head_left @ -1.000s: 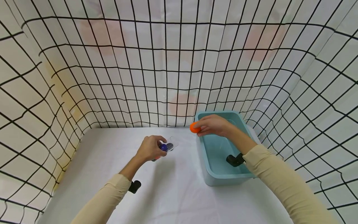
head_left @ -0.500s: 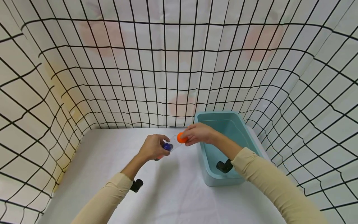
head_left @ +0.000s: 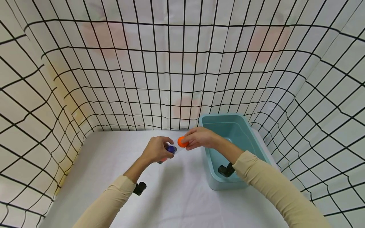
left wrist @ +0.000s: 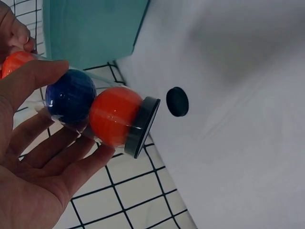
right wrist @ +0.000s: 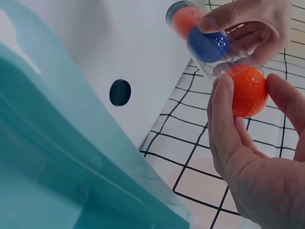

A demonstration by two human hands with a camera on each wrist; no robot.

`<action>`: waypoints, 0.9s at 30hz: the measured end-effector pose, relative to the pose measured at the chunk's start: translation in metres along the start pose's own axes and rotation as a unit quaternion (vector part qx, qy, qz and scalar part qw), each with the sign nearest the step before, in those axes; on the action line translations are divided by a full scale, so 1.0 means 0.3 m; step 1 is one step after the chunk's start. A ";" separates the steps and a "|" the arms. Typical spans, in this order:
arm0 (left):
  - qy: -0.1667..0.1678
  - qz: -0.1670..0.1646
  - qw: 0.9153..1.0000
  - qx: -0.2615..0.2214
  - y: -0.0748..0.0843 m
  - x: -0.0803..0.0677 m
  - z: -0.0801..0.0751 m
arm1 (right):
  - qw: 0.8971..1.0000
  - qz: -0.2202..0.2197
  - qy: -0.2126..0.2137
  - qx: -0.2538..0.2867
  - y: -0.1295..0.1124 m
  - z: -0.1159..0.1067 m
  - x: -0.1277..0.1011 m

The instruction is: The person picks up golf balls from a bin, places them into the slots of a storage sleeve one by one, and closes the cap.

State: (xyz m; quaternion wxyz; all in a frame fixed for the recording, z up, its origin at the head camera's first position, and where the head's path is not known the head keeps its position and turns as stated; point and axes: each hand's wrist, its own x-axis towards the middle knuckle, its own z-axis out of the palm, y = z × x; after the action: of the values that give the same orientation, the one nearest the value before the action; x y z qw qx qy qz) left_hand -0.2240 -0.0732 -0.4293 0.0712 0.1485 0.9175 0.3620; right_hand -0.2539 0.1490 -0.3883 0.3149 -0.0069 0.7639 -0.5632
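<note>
Since a second ago, the right hand [head_left: 201, 138] has travelled left from above the bin's rim and now meets the left hand [head_left: 156, 150], which has scarcely shifted; over the last half second the change is only a slight further drift inward.

Around everything stands an upright grid [head_left: 182, 51] of thin black lines in front of pale, softly patterned sheeting. Below it spreads a smooth white cloth [head_left: 105, 177], and at the right sits a deep, glossy teal plastic bin [head_left: 226, 186] with rounded corners. Both arms reach forward in cream sleeves [head_left: 276, 183] pushed back from the wrists.

Left thumb and fingers wrap a clear, smooth-walled tube [left wrist: 98, 85], thumb on one side, fingers curved along the other, so that it slants with its mouth toward the right hand. Thumb and fingertips of that right hand pinch a dimpled orange golf ball [right wrist: 249, 93] from opposite sides, right at the tube's mouth (whether any of it is inside is hard to tell).

Within the tube, a blue ball [left wrist: 70, 95] sits nearer the mouth and a second orange ball [left wrist: 116, 116] lies against the flat black end cap [left wrist: 142, 128]. Smallest is a round black disc [left wrist: 177, 101], seen against the white cloth in both wrist views
</note>
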 end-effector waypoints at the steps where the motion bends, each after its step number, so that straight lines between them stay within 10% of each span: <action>1: 0.000 -0.001 1.000 0.001 0.000 0.000 0.000 | 1.000 0.001 -0.001 0.001 0.000 0.000 0.000; 27: 0.020 -0.010 1.000 0.003 -0.037 -0.026 -0.020 | 1.000 0.016 0.006 -0.011 -0.007 0.010 0.023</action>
State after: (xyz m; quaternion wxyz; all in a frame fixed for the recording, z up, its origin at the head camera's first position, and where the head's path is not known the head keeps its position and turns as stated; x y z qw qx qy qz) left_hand -0.2207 -0.0874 -0.4323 0.0561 0.1321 0.9211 0.3618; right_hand -0.2589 0.1431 -0.3902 0.3188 0.0053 0.7719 -0.5500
